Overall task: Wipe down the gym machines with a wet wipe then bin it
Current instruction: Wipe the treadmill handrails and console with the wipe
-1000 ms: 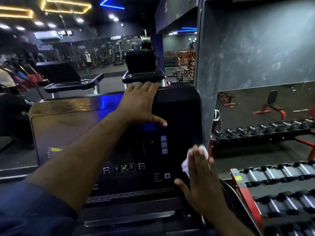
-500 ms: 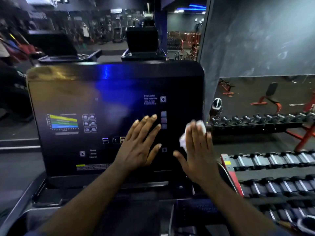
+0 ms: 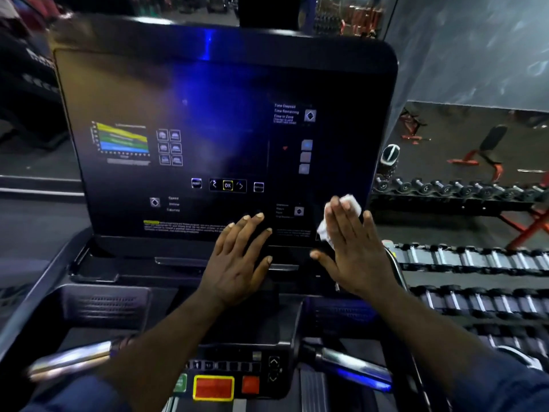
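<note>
I'm looking at the treadmill console (image 3: 208, 99) filling most of the view, its dark screen tilting back and showing a coloured chart and an OK key. The dumbbell racks (image 3: 475, 263) are running along the right side, cut off by the frame edge. The handlebars (image 3: 68, 361) low down are blurring out, so I'm skipping detail there.

The left grip (image 3: 237, 263) is lying released and flat. Its fingers are spreading and pointing up the screen, with the tips reaching the console's lower edge. I'm not able to tell how hard it's pressing.

The right grip (image 3: 353, 251) is also flat, not clenching. The fingers are staying straight and close together, the thumb is sticking out left, and the palm is pressing the wet wipe (image 3: 350, 203) against the console's lower right corner.

The wipe is showing white and crumpled, peeking out above the fingertips and beside the palm's left edge. The rest is hiding under the hand. Its long axis is running up along the fingers, leaning slightly right.
</note>
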`<move>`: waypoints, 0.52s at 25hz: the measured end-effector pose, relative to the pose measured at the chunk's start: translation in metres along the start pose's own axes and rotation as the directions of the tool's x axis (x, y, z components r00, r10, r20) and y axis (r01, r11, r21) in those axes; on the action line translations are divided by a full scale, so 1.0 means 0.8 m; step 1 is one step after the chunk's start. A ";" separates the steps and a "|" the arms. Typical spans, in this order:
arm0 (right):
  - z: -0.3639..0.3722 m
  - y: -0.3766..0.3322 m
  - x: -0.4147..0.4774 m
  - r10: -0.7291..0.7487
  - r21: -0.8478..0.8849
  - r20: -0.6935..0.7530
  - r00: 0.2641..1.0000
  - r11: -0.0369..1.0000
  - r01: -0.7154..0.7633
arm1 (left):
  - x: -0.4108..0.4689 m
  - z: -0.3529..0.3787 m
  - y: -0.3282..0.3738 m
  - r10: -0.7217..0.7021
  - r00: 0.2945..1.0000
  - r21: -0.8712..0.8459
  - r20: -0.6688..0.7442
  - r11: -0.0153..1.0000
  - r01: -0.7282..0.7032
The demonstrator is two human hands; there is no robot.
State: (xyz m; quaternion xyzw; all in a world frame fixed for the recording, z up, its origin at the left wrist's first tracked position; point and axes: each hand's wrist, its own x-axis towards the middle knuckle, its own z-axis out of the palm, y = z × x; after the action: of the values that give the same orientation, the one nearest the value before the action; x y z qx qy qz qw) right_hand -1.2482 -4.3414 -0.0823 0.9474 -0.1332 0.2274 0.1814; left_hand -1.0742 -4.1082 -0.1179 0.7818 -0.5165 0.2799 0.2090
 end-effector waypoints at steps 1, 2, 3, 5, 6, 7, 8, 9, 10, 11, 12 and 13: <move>0.012 0.006 -0.027 -0.073 -0.009 0.020 0.997 0.997 0.074 | -0.005 0.001 -0.003 -0.016 1.000 0.004 -0.007 1.000 0.016; 0.021 0.016 -0.051 -0.151 -0.025 0.033 0.988 0.988 0.152 | -0.012 0.003 -0.004 -0.044 0.999 0.004 -0.012 0.999 0.044; 0.027 0.027 -0.066 -0.218 -0.048 0.044 0.975 0.974 0.220 | -0.020 0.004 -0.004 -0.100 0.995 -0.003 -0.022 0.995 0.100; 0.026 0.045 -0.066 -0.327 -0.097 0.056 0.943 0.939 0.331 | -0.034 0.006 -0.003 -0.305 0.948 -0.053 -0.087 0.952 0.302; 0.021 0.046 -0.055 -0.377 -0.104 0.059 0.924 0.919 0.381 | -0.040 0.006 -0.005 -0.432 0.893 -0.103 -0.127 0.901 0.421; 0.014 0.044 -0.040 -0.426 -0.091 0.076 0.901 0.897 0.432 | -0.044 0.003 -0.007 -0.543 0.825 -0.161 -0.156 0.838 0.521; 0.009 0.034 -0.022 -0.473 -0.075 0.090 0.877 0.874 0.479 | -0.045 0.001 -0.010 -0.630 0.760 -0.212 -0.163 0.774 0.596; 0.006 0.018 -0.004 -0.519 -0.063 0.100 0.849 0.848 0.526 | -0.045 -0.003 -0.015 -0.691 0.705 -0.244 -0.163 0.720 0.649; 0.003 -0.001 0.012 -0.560 -0.051 0.115 0.820 0.821 0.568 | -0.046 -0.006 -0.020 -0.736 0.656 -0.261 -0.170 0.675 0.690; 0.002 -0.021 0.025 -0.585 -0.030 0.127 0.801 0.805 0.593 | -0.045 -0.010 -0.027 -0.781 0.599 -0.281 -0.177 0.624 0.729; 0.002 -0.036 0.032 -0.591 -0.008 0.130 0.796 0.802 0.597 | -0.043 -0.013 -0.036 -0.836 0.518 -0.308 -0.181 0.549 0.777; 0.002 -0.044 0.036 -0.589 0.014 0.128 0.798 0.806 0.592 | -0.042 -0.015 -0.048 -0.896 0.404 -0.351 -0.187 0.445 0.824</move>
State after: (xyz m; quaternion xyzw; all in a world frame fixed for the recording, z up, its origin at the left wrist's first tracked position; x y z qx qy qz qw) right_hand -1.2108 -4.3154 -0.0797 0.9516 0.1543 0.0975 0.2471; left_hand -1.0519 -4.0634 -0.1319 0.8467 -0.0170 0.2095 0.4888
